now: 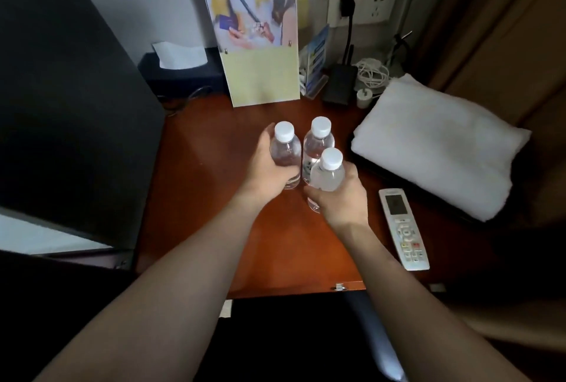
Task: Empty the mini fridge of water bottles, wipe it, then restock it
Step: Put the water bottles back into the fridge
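Three clear water bottles with white caps stand close together on a reddish wooden table (214, 228). My left hand (266, 167) grips the left bottle (286, 148) around its body. My right hand (340, 200) grips the nearest bottle (329, 171) from the right side. The third bottle (317, 139) stands behind them, touched by neither hand. A folded white towel (435, 142) lies on the table's right side. A black block (70, 105) that may be the mini fridge rises at the left; its inside is hidden.
A white remote control (404, 228) lies near the table's right front. At the back stand a calendar card (260, 44), a black tissue box (180, 72), a leaflet holder (317, 59), a black device with cables (340, 81) and a wall socket (363, 4).
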`<state>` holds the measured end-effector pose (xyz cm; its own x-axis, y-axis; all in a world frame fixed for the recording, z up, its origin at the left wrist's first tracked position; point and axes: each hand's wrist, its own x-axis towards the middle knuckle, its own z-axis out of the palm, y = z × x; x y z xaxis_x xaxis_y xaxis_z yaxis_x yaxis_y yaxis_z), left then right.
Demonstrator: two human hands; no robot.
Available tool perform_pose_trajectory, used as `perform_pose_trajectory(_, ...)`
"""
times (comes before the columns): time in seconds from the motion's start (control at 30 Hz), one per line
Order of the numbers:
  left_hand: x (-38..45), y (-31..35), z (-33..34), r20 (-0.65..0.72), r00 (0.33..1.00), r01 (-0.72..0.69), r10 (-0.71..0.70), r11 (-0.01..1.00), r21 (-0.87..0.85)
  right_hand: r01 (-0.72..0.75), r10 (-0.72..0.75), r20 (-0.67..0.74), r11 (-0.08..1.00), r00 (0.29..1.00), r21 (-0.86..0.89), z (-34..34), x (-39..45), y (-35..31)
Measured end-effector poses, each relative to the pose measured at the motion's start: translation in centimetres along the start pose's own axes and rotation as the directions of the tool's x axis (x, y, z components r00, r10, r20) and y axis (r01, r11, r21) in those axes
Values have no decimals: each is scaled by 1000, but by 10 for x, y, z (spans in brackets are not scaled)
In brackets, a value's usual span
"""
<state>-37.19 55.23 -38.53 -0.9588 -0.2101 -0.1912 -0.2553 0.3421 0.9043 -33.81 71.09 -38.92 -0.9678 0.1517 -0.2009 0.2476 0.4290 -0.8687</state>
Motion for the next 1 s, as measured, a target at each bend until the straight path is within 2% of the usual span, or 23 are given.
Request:
perform_pose_trajectory(0.13, 0, 2, 0, -18, 1000, -10, 12, 995, 101, 6, -7, -34, 999, 999, -40, 4, 0, 11)
perform_pose_trajectory(0.27, -34, 9, -3, -22, 1000, -3, 7, 989, 149, 44, -45, -18, 998, 999, -43, -5, -20, 9)
perform_pose_trajectory(0.43, -99, 38, -17, -74, 997, -14, 16, 1000, 24, 127, -127, 30, 992, 991, 1, -44, -53, -14)
perform_pose_trajectory(0.53, -146, 81, -34, -98, 992, -86, 83, 996, -23, 210, -221, 82, 970, 972, 123, -82, -78, -49)
perform_pose_trajectory(0.73, -269, 183, -67, -257, 938, -258, 232, 963, -72, 384, -476, 227, 853, 849, 354, -162, -162, -134)
perform_pose_trajectory(0.9, -384, 236, -92, -395, 879, -361, 265, 913, -192, 437, -641, 267, 717, 720, 543, -206, -251, -190)
perform_pose_trajectory(1.0, -446, 250, -105, -464, 858, -389, 221, 870, -305, 441, -716, 280, 640, 639, 629, -214, -306, -217)
